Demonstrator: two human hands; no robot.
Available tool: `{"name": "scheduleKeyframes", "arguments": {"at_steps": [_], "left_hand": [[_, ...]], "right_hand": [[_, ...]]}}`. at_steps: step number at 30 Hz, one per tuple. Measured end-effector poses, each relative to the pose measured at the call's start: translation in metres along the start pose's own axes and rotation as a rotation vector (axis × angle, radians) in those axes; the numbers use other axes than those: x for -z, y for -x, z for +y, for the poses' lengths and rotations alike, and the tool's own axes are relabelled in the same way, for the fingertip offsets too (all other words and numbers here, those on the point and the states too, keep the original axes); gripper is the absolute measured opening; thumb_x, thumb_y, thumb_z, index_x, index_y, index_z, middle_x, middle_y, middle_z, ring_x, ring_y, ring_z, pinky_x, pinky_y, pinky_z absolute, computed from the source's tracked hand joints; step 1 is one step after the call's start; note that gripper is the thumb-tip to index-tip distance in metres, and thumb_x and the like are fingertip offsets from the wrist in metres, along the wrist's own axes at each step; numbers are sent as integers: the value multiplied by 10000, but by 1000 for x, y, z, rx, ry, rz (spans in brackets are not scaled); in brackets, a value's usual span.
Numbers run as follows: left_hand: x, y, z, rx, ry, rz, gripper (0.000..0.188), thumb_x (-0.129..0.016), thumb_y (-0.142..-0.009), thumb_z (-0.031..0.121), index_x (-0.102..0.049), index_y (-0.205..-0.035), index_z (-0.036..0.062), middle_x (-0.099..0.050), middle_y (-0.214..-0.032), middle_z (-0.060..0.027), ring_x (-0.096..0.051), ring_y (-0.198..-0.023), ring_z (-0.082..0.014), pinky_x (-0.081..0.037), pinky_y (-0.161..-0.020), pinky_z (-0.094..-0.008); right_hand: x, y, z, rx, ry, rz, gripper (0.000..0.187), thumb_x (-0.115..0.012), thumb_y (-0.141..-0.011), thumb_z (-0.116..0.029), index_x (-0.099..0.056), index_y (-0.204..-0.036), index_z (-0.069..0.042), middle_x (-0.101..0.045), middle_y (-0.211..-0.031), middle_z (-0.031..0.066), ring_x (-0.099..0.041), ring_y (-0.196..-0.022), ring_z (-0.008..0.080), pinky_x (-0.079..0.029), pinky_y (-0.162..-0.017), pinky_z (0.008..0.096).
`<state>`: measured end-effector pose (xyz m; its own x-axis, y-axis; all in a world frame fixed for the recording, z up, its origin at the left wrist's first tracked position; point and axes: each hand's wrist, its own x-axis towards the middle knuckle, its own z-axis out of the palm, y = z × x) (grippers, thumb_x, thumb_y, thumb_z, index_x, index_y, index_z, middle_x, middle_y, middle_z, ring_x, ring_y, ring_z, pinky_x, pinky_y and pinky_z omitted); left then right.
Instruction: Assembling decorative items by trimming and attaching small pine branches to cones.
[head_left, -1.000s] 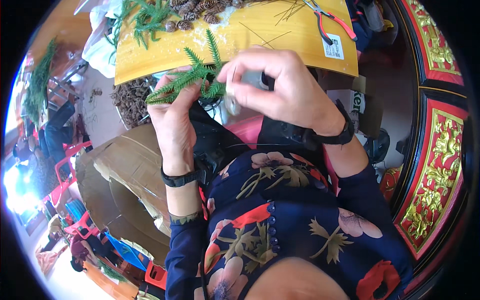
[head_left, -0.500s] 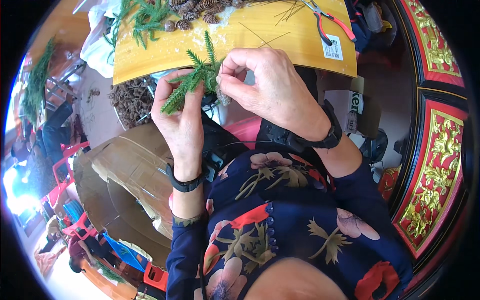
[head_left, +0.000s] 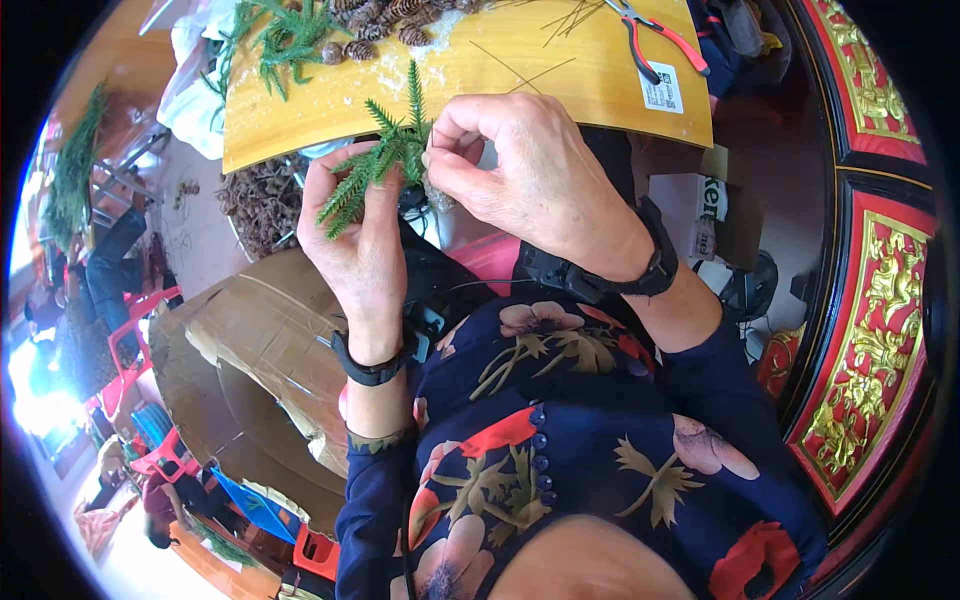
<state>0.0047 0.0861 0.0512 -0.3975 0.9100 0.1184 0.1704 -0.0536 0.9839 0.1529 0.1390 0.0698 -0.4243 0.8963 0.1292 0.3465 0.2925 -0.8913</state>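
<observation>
Green artificial pine sprigs [head_left: 390,140] are gripped between the thumb and fingers of my left hand [head_left: 352,220], held up just off the near edge of the table. My right hand [head_left: 530,170] meets them from the right, its thumb and forefinger pinched at the base of the sprigs. What sits in that pinch is too small to make out. Below the right fingertips hangs a pine cone [head_left: 438,197], greyish and partly hidden by the hand.
On the yellow table [head_left: 560,100] lie pine cones [head_left: 410,35], loose pine sprigs [head_left: 290,45], thin wires [head_left: 520,72] and red-handled pliers [head_left: 655,40]. A tub of brown cones [head_left: 262,205] stands beneath its left edge. A torn cardboard box [head_left: 255,340] is at my left.
Both hands and the sprigs have shifted slightly to the left in view. The right fingers stay pinched near the base of the sprigs.
</observation>
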Motion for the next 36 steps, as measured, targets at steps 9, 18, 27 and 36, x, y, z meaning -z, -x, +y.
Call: {"name": "scheduleKeyframes", "arguments": {"at_steps": [9,18,27,36], "left_hand": [[-3,4,2,41,116,-89,153,-613,-878,89,-627,-980,-23,-630,-858,-26,-541,-753,-60,-429,-678,-181],[-1,0,0,487,516,-43,160,-617,-860,91,-639,-987,-4,-653,-864,-37,-588,-770,-96,-461,-688,-227],[-4,1,1,515,669,-3,150,-621,-848,58,-636,-987,4,-656,-886,-51,-603,-759,-110,-469,-693,-221],[-10,12,-3,228,223,2,126,-652,-814,0,-668,-938,1,-619,-841,-11,-547,-740,-70,-427,-667,-202]], "right_hand": [[-10,0,7,78,136,134,102,-653,-759,-85,-612,-776,7,-632,-665,110,-639,-612,228,-508,-604,305],[-22,12,12,179,82,233,127,-670,-759,-42,-597,-859,-11,-634,-760,111,-651,-712,239,-507,-634,309],[-33,20,14,261,-22,212,379,-649,-750,68,-483,-1081,-14,-636,-822,128,-665,-771,243,-526,-677,295],[-20,15,12,102,-122,57,568,-632,-751,86,-370,-1239,-41,-641,-819,118,-670,-748,211,-524,-673,292]]}}
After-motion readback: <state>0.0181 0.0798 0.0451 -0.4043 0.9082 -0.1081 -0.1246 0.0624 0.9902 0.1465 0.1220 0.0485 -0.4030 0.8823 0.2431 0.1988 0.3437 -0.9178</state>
